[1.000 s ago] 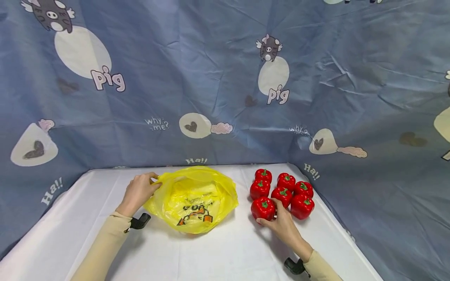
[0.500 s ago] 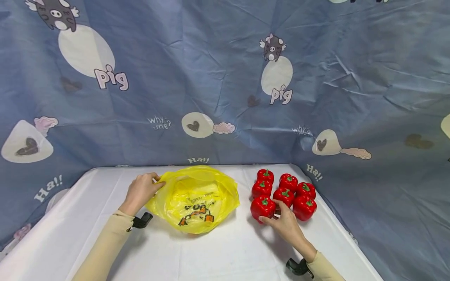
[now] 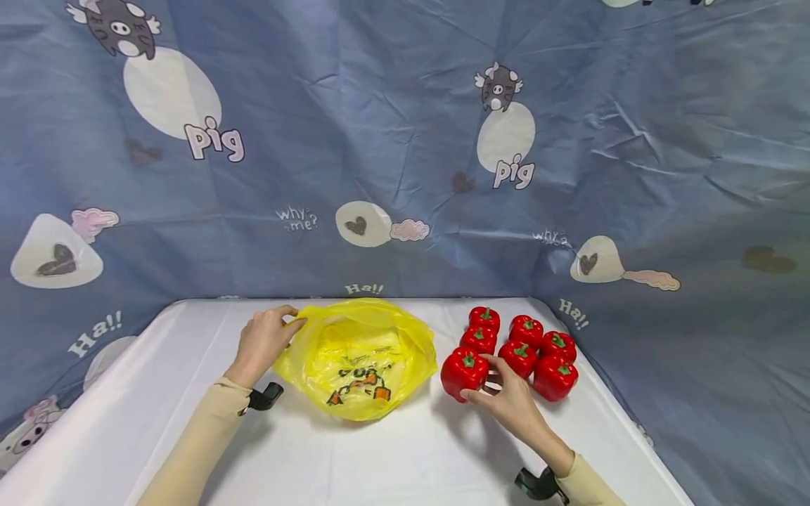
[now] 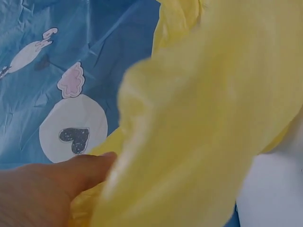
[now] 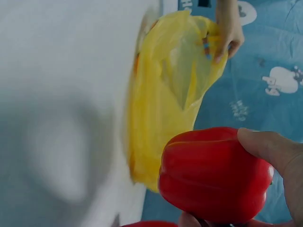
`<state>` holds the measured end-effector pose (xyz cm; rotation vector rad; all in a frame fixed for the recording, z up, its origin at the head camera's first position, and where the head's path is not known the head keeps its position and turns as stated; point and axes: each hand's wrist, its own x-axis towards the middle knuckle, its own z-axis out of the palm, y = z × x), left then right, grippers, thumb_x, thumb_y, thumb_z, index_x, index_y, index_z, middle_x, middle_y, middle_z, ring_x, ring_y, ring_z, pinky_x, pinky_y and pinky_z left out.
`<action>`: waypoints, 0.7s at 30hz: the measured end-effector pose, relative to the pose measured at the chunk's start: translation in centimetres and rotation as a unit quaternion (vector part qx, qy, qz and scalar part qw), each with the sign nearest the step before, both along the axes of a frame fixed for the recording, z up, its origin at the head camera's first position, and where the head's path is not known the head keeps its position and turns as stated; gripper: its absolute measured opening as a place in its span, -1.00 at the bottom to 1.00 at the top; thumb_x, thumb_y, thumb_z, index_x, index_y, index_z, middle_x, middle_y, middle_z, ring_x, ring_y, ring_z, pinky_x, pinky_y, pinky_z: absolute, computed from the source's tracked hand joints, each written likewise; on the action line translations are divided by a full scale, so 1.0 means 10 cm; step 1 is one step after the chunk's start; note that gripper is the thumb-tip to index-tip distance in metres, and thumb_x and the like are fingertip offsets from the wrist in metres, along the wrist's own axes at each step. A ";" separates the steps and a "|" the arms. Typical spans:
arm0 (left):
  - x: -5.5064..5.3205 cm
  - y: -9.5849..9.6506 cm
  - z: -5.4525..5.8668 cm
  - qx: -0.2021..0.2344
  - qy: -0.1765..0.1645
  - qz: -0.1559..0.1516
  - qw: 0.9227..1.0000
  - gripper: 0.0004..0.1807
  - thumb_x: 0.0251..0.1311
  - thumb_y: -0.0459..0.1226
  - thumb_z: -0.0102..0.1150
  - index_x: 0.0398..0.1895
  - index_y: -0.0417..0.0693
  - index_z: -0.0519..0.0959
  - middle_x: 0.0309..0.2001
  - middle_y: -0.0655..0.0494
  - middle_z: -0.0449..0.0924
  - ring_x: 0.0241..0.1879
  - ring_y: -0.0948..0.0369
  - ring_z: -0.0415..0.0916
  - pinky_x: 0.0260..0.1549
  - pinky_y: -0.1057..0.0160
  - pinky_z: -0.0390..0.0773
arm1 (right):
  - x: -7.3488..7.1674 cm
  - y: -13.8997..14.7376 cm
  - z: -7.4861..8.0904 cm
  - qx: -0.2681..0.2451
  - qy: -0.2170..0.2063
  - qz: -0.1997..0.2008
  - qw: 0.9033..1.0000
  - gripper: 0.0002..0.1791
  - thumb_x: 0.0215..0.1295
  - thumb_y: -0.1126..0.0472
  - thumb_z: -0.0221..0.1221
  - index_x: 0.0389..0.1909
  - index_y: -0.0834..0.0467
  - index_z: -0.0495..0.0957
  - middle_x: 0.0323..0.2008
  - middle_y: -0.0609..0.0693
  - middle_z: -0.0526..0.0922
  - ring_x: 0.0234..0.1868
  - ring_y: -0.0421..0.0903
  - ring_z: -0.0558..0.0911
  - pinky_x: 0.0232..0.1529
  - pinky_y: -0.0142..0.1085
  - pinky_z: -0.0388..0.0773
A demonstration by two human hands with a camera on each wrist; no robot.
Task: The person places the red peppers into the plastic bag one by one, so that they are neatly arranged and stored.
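A yellow plastic bag (image 3: 354,358) with dark and orange print lies on the table, its mouth spread wide toward me. My left hand (image 3: 264,344) pinches the bag's left rim between thumb and fingers; in the left wrist view the thumb presses against the yellow film (image 4: 180,123). My right hand (image 3: 512,400) grips a red bell pepper (image 3: 464,374) with a green stem, to the right of the bag and apart from it. The right wrist view shows this bell pepper (image 5: 213,175) raised off the table, thumb on one side and fingertips underneath.
Several more red bell peppers (image 3: 519,358) stand close together at the right back of the table. White cloth covers the table (image 3: 380,464). Behind it hangs a blue curtain (image 3: 405,140) printed with pigs and hearts. Each wrist carries a black camera mount (image 3: 538,483).
My right hand has lifted the bell pepper and moved it slightly left, away from the others. The left hand keeps its pinch on the bag rim. The head view has shifted slightly.
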<state>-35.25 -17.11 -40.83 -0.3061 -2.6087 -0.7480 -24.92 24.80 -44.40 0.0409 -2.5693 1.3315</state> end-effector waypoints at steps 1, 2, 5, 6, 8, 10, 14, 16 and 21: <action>0.00 0.01 0.00 0.003 -0.001 -0.002 1.000 -0.67 0.22 -0.19 0.25 -0.07 -0.25 0.62 -0.48 -0.16 0.68 -0.76 0.30 0.48 -0.83 0.30 0.34 | 0.00 -0.02 0.02 -0.004 -0.001 0.005 1.000 -0.17 -0.14 0.01 0.52 0.20 0.10 0.40 -0.01 0.07 0.62 -0.03 -0.01 0.65 -0.08 -0.21 0.63; 0.01 0.02 0.00 0.004 -0.003 -0.004 1.000 -0.68 0.22 -0.19 0.25 -0.08 -0.26 0.63 -0.46 -0.17 0.68 -0.76 0.30 0.47 -0.82 0.31 0.33 | 0.00 -0.04 0.04 -0.009 0.000 0.010 1.000 -0.18 -0.14 0.01 0.52 0.20 0.08 0.40 -0.02 0.06 0.62 -0.03 -0.02 0.64 -0.08 -0.21 0.63; 0.02 0.05 -0.01 0.001 -0.023 -0.014 1.000 -0.69 0.22 -0.19 0.24 -0.11 -0.27 0.64 -0.46 -0.17 0.67 -0.78 0.30 0.42 -0.81 0.33 0.30 | 0.01 -0.09 0.09 -0.021 0.000 0.026 0.999 -0.18 -0.16 0.01 0.53 0.19 0.02 0.41 -0.02 0.02 0.61 -0.04 -0.04 0.63 -0.07 -0.22 0.63; 0.03 0.06 -0.01 -0.002 -0.035 -0.017 0.999 -0.67 0.22 -0.19 0.24 -0.10 -0.28 0.63 -0.43 -0.18 0.68 -0.78 0.29 0.39 -0.80 0.33 0.29 | 0.01 -0.11 0.10 -0.025 0.001 0.032 0.999 -0.19 -0.17 0.02 0.53 0.18 0.00 0.41 -0.03 0.01 0.61 -0.04 -0.04 0.63 -0.07 -0.22 0.63; 0.04 0.08 -0.02 -0.016 -0.069 -0.020 0.997 -0.62 0.20 -0.17 0.26 -0.06 -0.31 0.61 -0.38 -0.20 0.67 -0.78 0.26 0.32 -0.78 0.31 0.25 | 0.02 -0.16 0.14 -0.031 -0.002 0.040 0.999 -0.19 -0.19 0.03 0.54 0.17 -0.01 0.42 -0.04 -0.01 0.61 -0.05 -0.05 0.63 -0.07 -0.21 0.63; 0.06 0.08 -0.03 -0.033 -0.105 -0.016 0.994 -0.57 0.16 -0.18 0.30 -0.03 -0.35 0.59 -0.28 -0.25 0.67 -0.74 0.22 0.29 -0.73 0.29 0.25 | 0.03 -0.20 0.16 -0.034 -0.005 0.048 0.998 -0.19 -0.19 0.03 0.54 0.17 -0.02 0.43 -0.05 -0.02 0.61 -0.06 -0.06 0.63 -0.07 -0.20 0.63; 0.07 0.06 -0.05 -0.044 -0.144 0.000 0.989 -0.64 0.09 -0.27 0.33 -0.13 -0.39 0.61 -0.29 -0.25 0.65 -0.67 0.19 0.35 -0.65 0.27 0.33 | 0.05 -0.28 0.21 -0.040 -0.009 0.067 0.997 -0.19 -0.20 0.05 0.54 0.18 -0.02 0.43 -0.04 -0.02 0.62 -0.06 -0.06 0.66 -0.06 -0.19 0.63; 0.07 0.03 -0.06 -0.039 -0.144 0.010 0.989 -0.76 0.08 -0.30 0.34 -0.29 -0.35 0.64 -0.46 -0.14 0.62 -0.68 0.21 0.34 -0.65 0.29 0.32 | 0.05 -0.32 0.23 -0.044 -0.006 0.076 0.996 -0.18 -0.19 0.05 0.55 0.19 -0.02 0.43 -0.03 -0.01 0.62 -0.05 -0.04 0.66 -0.05 -0.19 0.62; 0.04 -0.04 -0.09 -0.029 -0.164 0.026 0.986 -0.79 0.06 -0.29 0.35 -0.57 -0.28 0.61 -0.75 0.10 0.30 -0.76 0.28 0.12 -0.72 0.35 0.16 | 0.04 -0.38 0.25 -0.048 -0.003 0.086 0.995 -0.17 -0.18 0.06 0.54 0.20 -0.01 0.42 -0.01 -0.02 0.62 -0.03 -0.05 0.65 -0.05 -0.21 0.62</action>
